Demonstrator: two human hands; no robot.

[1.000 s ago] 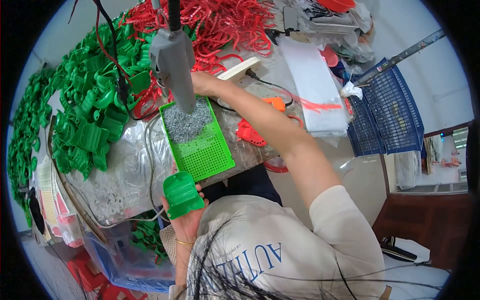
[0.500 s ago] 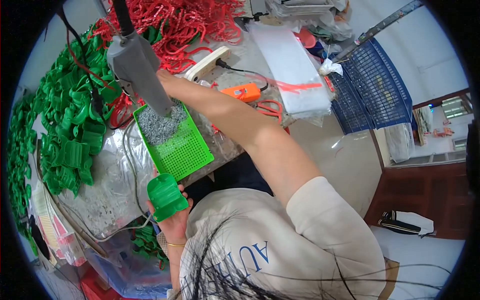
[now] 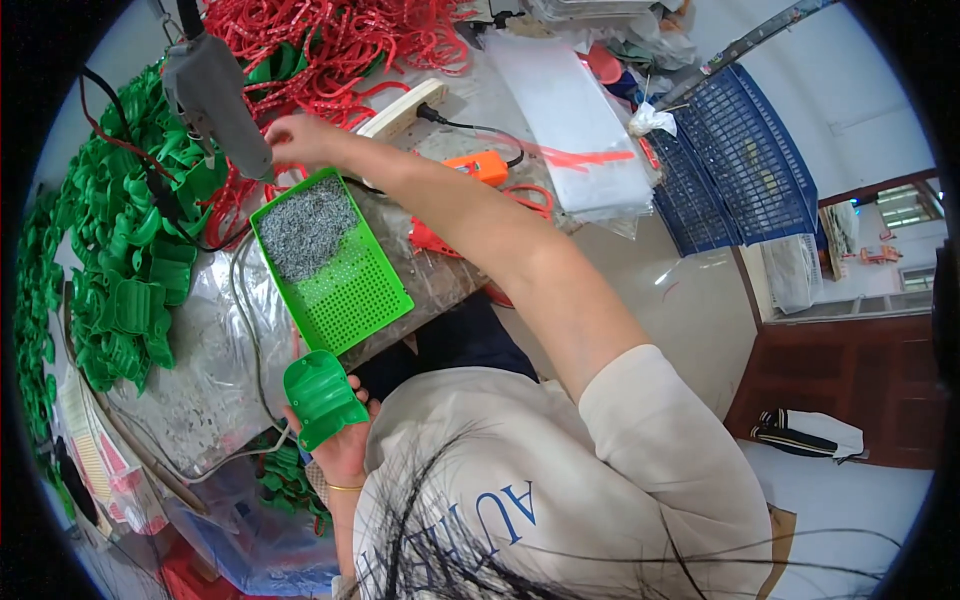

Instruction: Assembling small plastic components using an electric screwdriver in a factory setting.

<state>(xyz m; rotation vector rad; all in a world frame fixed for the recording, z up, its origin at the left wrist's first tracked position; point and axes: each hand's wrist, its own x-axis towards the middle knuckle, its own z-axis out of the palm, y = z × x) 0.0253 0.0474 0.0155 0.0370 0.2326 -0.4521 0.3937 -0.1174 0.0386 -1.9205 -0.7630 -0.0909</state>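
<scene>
My left hand [image 3: 343, 447] is closed on a curved green plastic piece [image 3: 322, 397], which lies across the palm and fingers below the tray's near corner. Its concave side faces up, with small holes near the edge. My right arm stretches across the table, and my right hand [image 3: 300, 140] is beyond the tray, beside the lower end of a hanging grey tool [image 3: 215, 100]. Its fingers are bent together close to some red straps [image 3: 340, 50]; whatever they pinch cannot be made out. The bright green tray [image 3: 375, 310] holds many small grey metal pieces [image 3: 305, 228], heaped at its far end.
Piled green plastic pieces [image 3: 130, 260] cover the left side. A white power strip [image 3: 403, 110], an orange device [image 3: 478, 167] and clear plastic bags [image 3: 570, 125] lie to the right. Blue crates [image 3: 740, 160] stand beyond the table. Cables [image 3: 245, 310] run beside the tray.
The grey tool has swung left, away from over the tray, uncovering more of the metal pieces and my right hand. That hand has shifted slightly left; the left still holds the green piece.
</scene>
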